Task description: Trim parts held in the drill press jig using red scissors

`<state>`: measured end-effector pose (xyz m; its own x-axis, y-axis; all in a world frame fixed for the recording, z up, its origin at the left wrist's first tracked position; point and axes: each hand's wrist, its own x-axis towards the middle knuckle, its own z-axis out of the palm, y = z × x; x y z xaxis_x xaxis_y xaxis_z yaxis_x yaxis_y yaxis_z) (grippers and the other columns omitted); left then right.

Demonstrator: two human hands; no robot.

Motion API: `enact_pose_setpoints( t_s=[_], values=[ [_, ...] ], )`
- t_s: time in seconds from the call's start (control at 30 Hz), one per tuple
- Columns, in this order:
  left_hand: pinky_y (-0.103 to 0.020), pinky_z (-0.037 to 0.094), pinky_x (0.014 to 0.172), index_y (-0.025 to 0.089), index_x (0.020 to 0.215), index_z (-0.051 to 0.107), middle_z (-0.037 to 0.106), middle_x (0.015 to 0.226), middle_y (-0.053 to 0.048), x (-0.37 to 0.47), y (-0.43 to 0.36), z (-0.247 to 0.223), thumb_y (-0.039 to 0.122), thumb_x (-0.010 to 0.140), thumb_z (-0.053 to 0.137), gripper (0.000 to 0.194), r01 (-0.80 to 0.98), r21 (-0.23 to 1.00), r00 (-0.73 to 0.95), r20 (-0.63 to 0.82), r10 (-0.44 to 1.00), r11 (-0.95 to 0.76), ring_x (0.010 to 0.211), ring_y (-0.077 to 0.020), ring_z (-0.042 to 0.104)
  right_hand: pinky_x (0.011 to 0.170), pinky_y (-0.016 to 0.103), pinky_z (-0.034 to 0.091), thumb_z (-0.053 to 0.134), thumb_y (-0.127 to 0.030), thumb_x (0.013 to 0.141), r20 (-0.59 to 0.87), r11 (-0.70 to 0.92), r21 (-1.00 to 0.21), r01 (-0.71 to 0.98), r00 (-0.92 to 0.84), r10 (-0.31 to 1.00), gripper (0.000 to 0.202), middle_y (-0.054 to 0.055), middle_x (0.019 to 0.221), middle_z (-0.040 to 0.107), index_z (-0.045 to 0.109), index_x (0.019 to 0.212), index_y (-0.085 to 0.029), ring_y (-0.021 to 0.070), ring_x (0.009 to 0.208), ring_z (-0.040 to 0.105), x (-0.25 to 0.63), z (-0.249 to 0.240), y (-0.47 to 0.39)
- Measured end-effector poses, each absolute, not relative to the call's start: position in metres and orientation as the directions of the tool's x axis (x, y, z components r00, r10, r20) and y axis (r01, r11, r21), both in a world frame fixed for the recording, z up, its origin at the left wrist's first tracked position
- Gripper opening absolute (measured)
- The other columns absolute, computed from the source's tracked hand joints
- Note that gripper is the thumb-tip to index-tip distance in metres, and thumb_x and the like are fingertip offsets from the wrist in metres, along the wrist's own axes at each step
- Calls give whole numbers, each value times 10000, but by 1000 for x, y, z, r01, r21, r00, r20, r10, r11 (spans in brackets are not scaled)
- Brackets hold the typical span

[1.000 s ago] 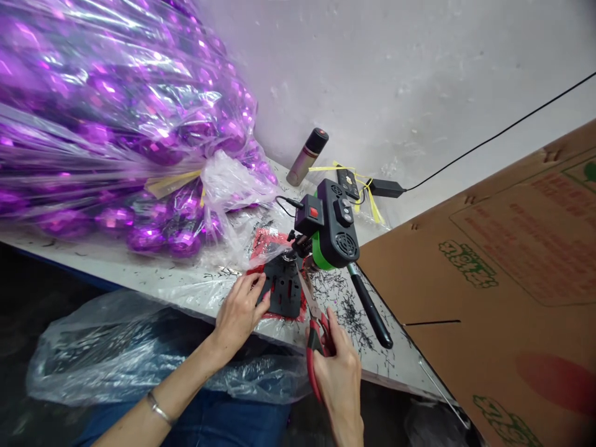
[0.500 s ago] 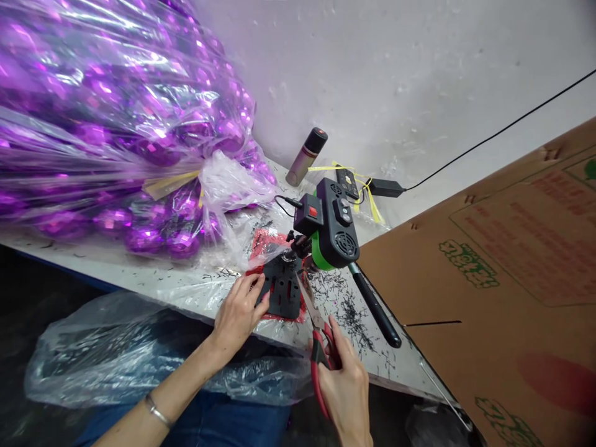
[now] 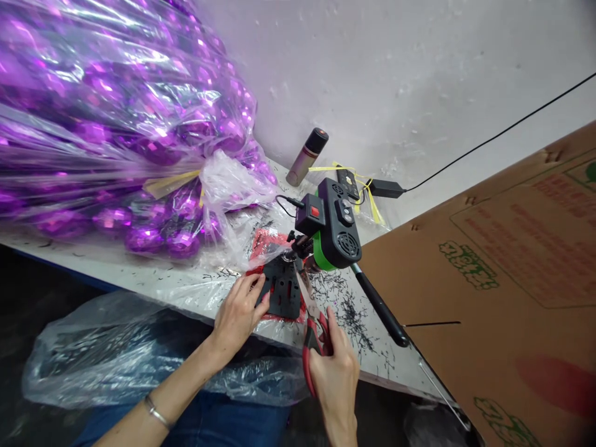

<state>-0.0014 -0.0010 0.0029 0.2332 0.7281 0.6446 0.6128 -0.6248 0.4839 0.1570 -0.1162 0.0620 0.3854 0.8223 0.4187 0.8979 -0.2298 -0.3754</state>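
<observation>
Two bare hands, seen from the head camera, met over a pale worktop. The left hand had its fingers loosely bent, fingertips at the left edge of a black slotted plate; whether it pinched anything small could not be told. The right hand was wrapped around the handles of red-and-black scissors, whose blades pointed away from the person along the plate's right side. How far apart the blades stood was unclear.

The plate lay near the worktop's front edge, over something red. Above its far end hung a black device with a red switch and a green part, and a black bar slanted out beneath it.

Cutting appeared to be under way and some of it done, judging by the dark snippets strewn right of the plate. How much was left did not show.

Counted: one pair of scissors, one plate, one device, one dark-capped bottle tilted in view behind it, and one large cardboard box at right. Purple shiny balls, wrapped in clear plastic at left, were too many to count, as were the snippets.
</observation>
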Motion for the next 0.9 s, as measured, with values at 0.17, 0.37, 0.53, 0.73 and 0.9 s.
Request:
enact_pose_setpoints(
  t_s=[0.17,0.37,0.53,0.73,0.9],
  values=[
    [-409,563,878,122,1185,593,651,1071,-119,-1,-1,3,229,937,521,280,615,485,235,640,732,-622,998,-253,612,675,266,563,446,-146,704,480,-216,-307,927,347,806,668,114,1038,742,527,1364,-82,212,875,724,153,60,-120],
    [-427,556,891,119,1193,601,653,1085,-126,-1,0,1,239,936,521,295,609,491,237,637,734,-623,1016,-260,609,659,258,554,447,-134,686,480,-227,-322,919,365,798,688,105,1050,742,522,1369,-97,207,877,725,154,58,-121],
    [-416,561,875,124,1183,610,657,1080,-124,-2,0,1,239,934,524,287,602,498,240,632,737,-624,1003,-255,613,673,279,550,470,-139,713,450,-261,-345,901,403,797,680,115,1068,731,498,1392,-106,224,882,721,152,57,-122],
    [-423,554,896,144,1211,599,652,1093,-118,-2,0,0,239,934,518,304,597,515,240,616,750,-614,1019,-254,609,678,288,550,465,-132,704,471,-240,-343,908,387,793,678,108,1019,741,509,1381,-101,227,871,718,151,57,-119],
    [-415,558,874,114,1181,608,655,1070,-129,-2,0,1,231,936,517,286,598,508,237,627,742,-620,1001,-255,610,677,273,550,469,-140,716,445,-237,-359,903,389,807,674,112,1075,734,501,1389,-111,221,911,718,152,59,-120]
  ],
)
